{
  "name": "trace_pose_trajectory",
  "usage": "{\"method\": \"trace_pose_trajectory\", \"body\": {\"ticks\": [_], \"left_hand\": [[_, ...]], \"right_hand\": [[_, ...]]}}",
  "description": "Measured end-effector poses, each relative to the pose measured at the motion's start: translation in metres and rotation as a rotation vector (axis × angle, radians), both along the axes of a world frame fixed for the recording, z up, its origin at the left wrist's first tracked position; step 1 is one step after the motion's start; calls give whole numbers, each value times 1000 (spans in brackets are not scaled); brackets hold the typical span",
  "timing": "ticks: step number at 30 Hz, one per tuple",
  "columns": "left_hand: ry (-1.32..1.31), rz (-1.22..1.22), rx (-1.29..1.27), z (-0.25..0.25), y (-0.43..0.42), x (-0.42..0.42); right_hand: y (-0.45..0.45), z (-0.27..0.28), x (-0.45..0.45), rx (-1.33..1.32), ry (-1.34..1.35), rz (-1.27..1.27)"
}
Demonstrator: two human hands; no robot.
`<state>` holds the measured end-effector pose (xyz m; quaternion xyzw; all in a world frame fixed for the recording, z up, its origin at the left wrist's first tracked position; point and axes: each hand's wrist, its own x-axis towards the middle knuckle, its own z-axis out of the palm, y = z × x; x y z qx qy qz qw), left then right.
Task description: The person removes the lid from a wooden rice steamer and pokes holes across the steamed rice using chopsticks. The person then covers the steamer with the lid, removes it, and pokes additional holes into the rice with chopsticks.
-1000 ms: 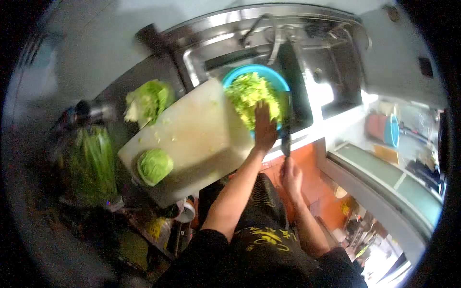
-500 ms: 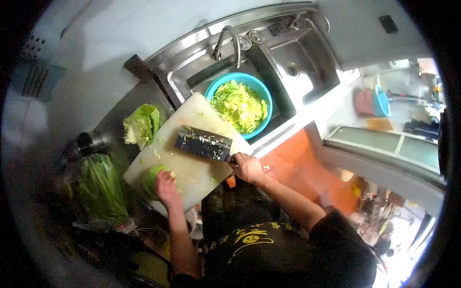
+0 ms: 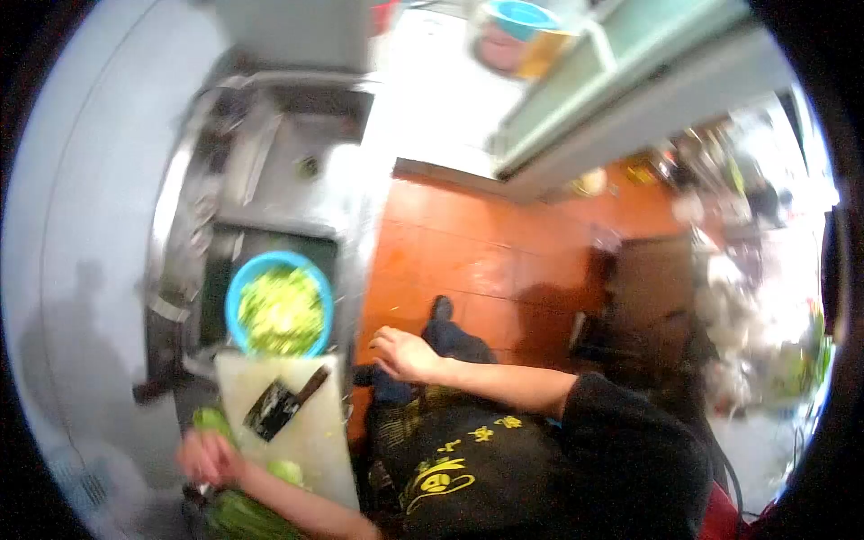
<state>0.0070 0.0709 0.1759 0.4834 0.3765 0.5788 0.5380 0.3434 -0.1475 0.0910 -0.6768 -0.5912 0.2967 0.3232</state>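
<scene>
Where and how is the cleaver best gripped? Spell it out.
Probably by the handle, from the right hand's side: the cleaver lies flat on the cutting board, handle angled roughly toward that hand, blade pointing away.

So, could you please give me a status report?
Left grip by leaves, hold unclear. Right grip empty, off board. Cabbage on board; knife there too, possibly in the way.

A blue basin [image 3: 522, 14], pink container [image 3: 498, 50] and tan board [image 3: 543, 54] sit together beyond orange floor tiles [image 3: 450, 236].
</scene>
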Motion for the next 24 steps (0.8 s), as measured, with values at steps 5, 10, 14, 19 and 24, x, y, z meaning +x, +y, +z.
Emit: {"method": "trace_pose_trajectory", "body": {"ticks": [5,10,14,19,24], "left_hand": [[865,-56,87,-25,42,178],[956,-282,126,88,42,323],[1120,-766,419,22,-13,434],[1143,-1009,698,-63,-85,605],[906,-1366,-130,-52,-262,816]], "right_hand": [[-99,-2,155,-2,66,-295],[-204,31,261,-82,-120,-881],[-243,41,285,-207,-39,-1133],[-305,59,325,-289,160,-1301],[-346,62,402,-307,70,-1347]]}}
